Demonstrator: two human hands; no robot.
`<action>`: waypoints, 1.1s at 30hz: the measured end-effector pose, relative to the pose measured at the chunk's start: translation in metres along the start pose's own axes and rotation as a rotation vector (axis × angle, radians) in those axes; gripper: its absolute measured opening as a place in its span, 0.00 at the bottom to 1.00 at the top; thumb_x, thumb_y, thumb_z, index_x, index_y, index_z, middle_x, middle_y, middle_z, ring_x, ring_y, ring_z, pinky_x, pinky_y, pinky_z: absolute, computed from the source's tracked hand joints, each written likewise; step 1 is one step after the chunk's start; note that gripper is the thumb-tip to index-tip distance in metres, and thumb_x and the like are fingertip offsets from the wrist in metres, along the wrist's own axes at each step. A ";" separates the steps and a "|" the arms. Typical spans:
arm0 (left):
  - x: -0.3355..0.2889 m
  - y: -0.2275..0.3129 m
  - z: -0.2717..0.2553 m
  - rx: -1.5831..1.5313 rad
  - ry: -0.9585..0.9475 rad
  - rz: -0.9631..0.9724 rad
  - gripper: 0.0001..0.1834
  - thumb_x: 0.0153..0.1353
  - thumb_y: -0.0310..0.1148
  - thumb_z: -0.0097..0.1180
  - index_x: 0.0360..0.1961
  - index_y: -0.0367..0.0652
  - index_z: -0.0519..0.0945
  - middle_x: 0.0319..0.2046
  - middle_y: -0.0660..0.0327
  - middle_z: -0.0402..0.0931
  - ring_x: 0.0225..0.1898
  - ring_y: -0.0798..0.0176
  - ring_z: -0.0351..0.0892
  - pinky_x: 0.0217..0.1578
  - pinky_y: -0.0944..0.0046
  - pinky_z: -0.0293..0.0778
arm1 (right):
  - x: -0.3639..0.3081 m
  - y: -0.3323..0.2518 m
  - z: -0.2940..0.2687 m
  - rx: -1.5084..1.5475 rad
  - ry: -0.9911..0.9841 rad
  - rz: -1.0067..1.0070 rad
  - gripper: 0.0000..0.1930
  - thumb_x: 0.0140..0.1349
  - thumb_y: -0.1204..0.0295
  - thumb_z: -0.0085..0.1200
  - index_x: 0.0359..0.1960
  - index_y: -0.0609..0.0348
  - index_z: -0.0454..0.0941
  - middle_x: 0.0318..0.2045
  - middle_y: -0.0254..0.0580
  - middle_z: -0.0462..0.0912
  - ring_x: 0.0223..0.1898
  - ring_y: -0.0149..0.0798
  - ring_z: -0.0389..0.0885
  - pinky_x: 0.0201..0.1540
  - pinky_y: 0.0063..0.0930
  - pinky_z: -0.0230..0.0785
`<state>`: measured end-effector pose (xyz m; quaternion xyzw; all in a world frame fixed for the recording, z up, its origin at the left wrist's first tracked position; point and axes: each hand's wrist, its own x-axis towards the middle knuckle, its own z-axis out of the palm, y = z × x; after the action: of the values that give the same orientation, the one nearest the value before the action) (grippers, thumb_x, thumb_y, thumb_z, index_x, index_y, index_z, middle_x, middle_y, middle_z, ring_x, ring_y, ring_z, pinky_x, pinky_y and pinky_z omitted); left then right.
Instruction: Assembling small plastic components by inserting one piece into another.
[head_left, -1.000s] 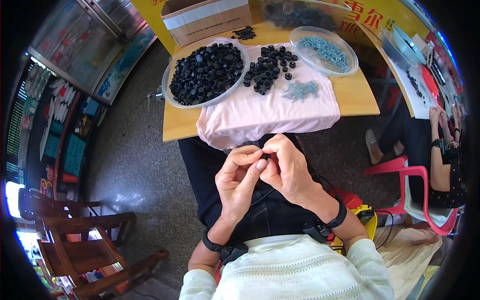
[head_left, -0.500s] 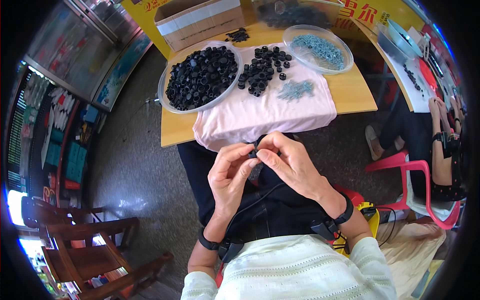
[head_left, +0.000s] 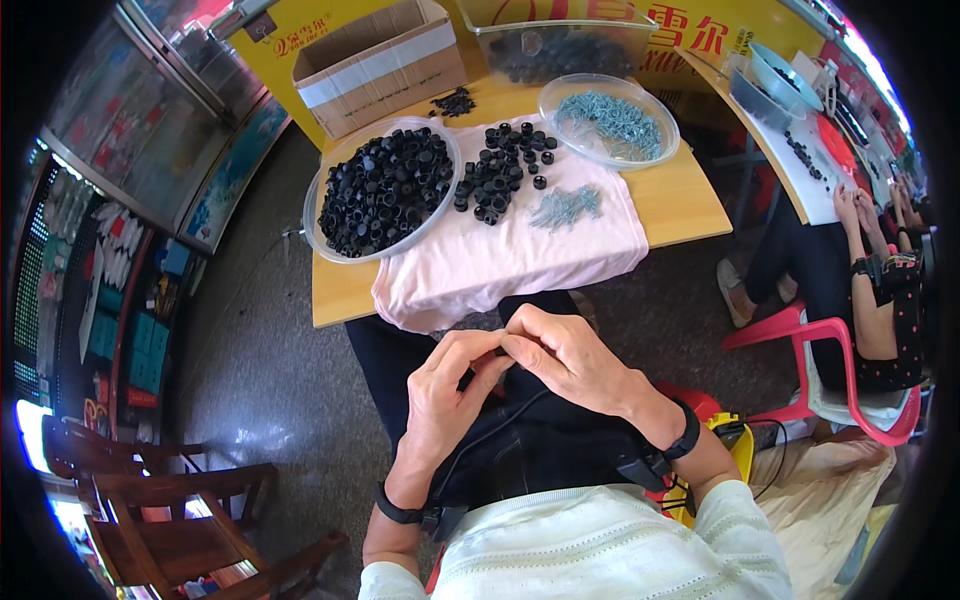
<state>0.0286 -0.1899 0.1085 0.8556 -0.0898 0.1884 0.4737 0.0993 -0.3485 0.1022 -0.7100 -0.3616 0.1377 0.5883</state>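
Observation:
Above my lap my left hand (head_left: 440, 385) and my right hand (head_left: 575, 365) meet, thumbs and forefingers closed in pinches that touch. A small black cap is held between the fingertips, almost wholly hidden by them now. Beyond the hands, a pink cloth (head_left: 440, 290) is spread over the front of the wooden table. Loose black caps (head_left: 492, 180) and a small heap of thin silvery screws (head_left: 566, 207) lie on it. On the left stands a round clear tub (head_left: 311, 222) full of black caps; on the right, a clear dish (head_left: 668, 150) holds more screws.
Behind the tubs are an open cardboard box (head_left: 375, 75), a few small black parts (head_left: 453, 102) and a clear bin (head_left: 640, 55) of black pieces. A co-worker's hands (head_left: 855, 208) are at a side table. A pink chair (head_left: 850, 350) stands right, wooden chairs (head_left: 180, 480) lower left.
My joined hands sit lower in the picture, and the table also appears lower and slightly left, as the view has tilted. My fingers have closed more over the black cap, which showed plainly before.

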 end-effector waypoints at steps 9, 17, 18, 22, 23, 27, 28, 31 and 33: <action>0.004 -0.001 0.005 0.040 0.005 0.137 0.16 0.49 0.21 0.61 0.41 0.40 0.76 0.35 0.58 0.74 0.30 0.64 0.78 0.26 0.69 0.75 | -0.012 0.006 -0.008 0.638 -0.110 0.310 0.11 0.65 0.63 0.46 0.39 0.59 0.67 0.27 0.29 0.70 0.21 0.18 0.62 0.21 0.12 0.58; 0.003 0.012 0.007 0.183 -0.062 0.231 0.18 0.48 0.21 0.61 0.43 0.39 0.76 0.31 0.57 0.76 0.29 0.62 0.79 0.28 0.68 0.75 | -0.017 0.003 -0.018 0.633 -0.182 0.318 0.11 0.64 0.64 0.47 0.39 0.58 0.67 0.27 0.28 0.70 0.20 0.18 0.61 0.21 0.11 0.57; 0.005 0.011 0.009 0.180 -0.059 0.220 0.18 0.48 0.21 0.61 0.43 0.39 0.76 0.31 0.57 0.76 0.29 0.62 0.79 0.28 0.68 0.75 | -0.016 0.003 -0.020 0.633 -0.192 0.324 0.11 0.64 0.64 0.46 0.40 0.58 0.67 0.27 0.28 0.71 0.20 0.18 0.62 0.21 0.11 0.57; 0.008 0.009 0.015 0.145 -0.110 0.282 0.19 0.48 0.21 0.60 0.44 0.36 0.73 0.26 0.58 0.73 0.27 0.60 0.76 0.26 0.66 0.73 | -0.017 0.003 -0.028 0.582 -0.201 0.312 0.10 0.63 0.65 0.45 0.40 0.59 0.67 0.27 0.28 0.71 0.20 0.18 0.64 0.21 0.11 0.58; 0.008 0.011 0.016 0.132 -0.137 0.259 0.19 0.48 0.21 0.61 0.44 0.36 0.73 0.26 0.58 0.72 0.27 0.60 0.75 0.26 0.66 0.73 | -0.018 0.002 -0.028 0.563 -0.176 0.309 0.09 0.63 0.68 0.46 0.39 0.59 0.67 0.25 0.28 0.70 0.19 0.18 0.63 0.21 0.11 0.58; 0.012 0.015 0.025 0.144 -0.146 0.254 0.15 0.48 0.21 0.61 0.38 0.36 0.74 0.25 0.59 0.72 0.24 0.61 0.75 0.23 0.67 0.73 | -0.023 0.009 -0.027 0.581 -0.127 0.329 0.05 0.60 0.72 0.46 0.35 0.59 0.67 0.21 0.27 0.67 0.18 0.18 0.62 0.20 0.12 0.56; 0.012 0.015 0.028 0.140 -0.153 0.250 0.15 0.48 0.21 0.61 0.38 0.36 0.74 0.25 0.59 0.72 0.24 0.61 0.75 0.23 0.67 0.73 | -0.024 0.006 -0.027 0.590 -0.087 0.336 0.05 0.59 0.73 0.47 0.34 0.59 0.67 0.19 0.26 0.66 0.18 0.17 0.61 0.19 0.13 0.55; 0.013 0.012 0.038 0.144 -0.104 0.257 0.13 0.47 0.20 0.61 0.36 0.36 0.75 0.24 0.60 0.72 0.22 0.61 0.74 0.21 0.67 0.72 | -0.027 0.007 -0.023 0.581 -0.004 0.337 0.04 0.58 0.74 0.47 0.32 0.59 0.66 0.18 0.25 0.64 0.18 0.17 0.59 0.19 0.13 0.54; 0.011 0.007 0.043 0.201 -0.051 0.327 0.11 0.47 0.20 0.61 0.34 0.37 0.75 0.24 0.60 0.72 0.20 0.61 0.74 0.20 0.67 0.71 | -0.028 0.010 -0.019 0.377 0.052 0.227 0.03 0.58 0.75 0.46 0.31 0.59 0.66 0.18 0.25 0.64 0.18 0.17 0.58 0.18 0.14 0.52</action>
<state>0.0466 -0.2297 0.0981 0.8770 -0.2204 0.2490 0.3467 0.0955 -0.3821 0.0914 -0.6270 -0.2318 0.2499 0.7004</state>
